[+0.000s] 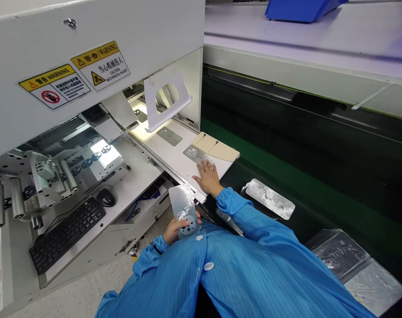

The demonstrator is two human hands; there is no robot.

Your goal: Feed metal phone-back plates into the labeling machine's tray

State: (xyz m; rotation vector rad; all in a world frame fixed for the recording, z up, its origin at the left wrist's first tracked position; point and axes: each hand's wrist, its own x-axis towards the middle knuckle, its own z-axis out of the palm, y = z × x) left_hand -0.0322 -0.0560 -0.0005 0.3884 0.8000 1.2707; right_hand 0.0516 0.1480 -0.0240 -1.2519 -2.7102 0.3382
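Note:
My left hand (pixel 173 229) is closed round the lower end of a shiny silver phone back cover (pixel 182 203), close to my body. The thumb lies across its face near the round cluster of camera holes. My right hand (pixel 209 178) rests flat with fingers outstretched on the white feed plate (pixel 201 170). Its fingertips touch the near end of a second phone back cover (pixel 197 154), which lies beside a beige guide block (pixel 217 145). Farther in, a third phone back cover (pixel 169 136) lies on the same plate.
A white machine hood (pixel 98 26) with warning labels overhangs the left. Below it are a keyboard (pixel 66 234) and a mouse (pixel 106 197). On the dark green belt (pixel 253 152) at right, a stack of silver covers (pixel 270 198) lies near clear plastic bags (pixel 356 265).

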